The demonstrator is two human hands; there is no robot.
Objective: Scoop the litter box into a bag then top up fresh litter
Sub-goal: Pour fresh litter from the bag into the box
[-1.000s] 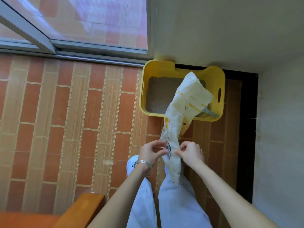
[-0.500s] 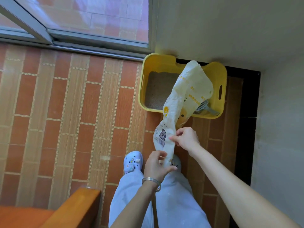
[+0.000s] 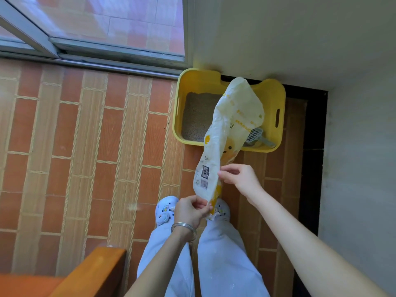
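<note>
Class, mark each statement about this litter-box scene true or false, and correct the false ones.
1. The left hand and the right hand both pinch the bag. True.
2. The scoop lies on the floor tiles. False: the scoop lies inside the litter box, at its near right corner.
3. The litter box holds litter. True.
4. The bracelet is on the right wrist. False: the bracelet is on the left wrist.
</note>
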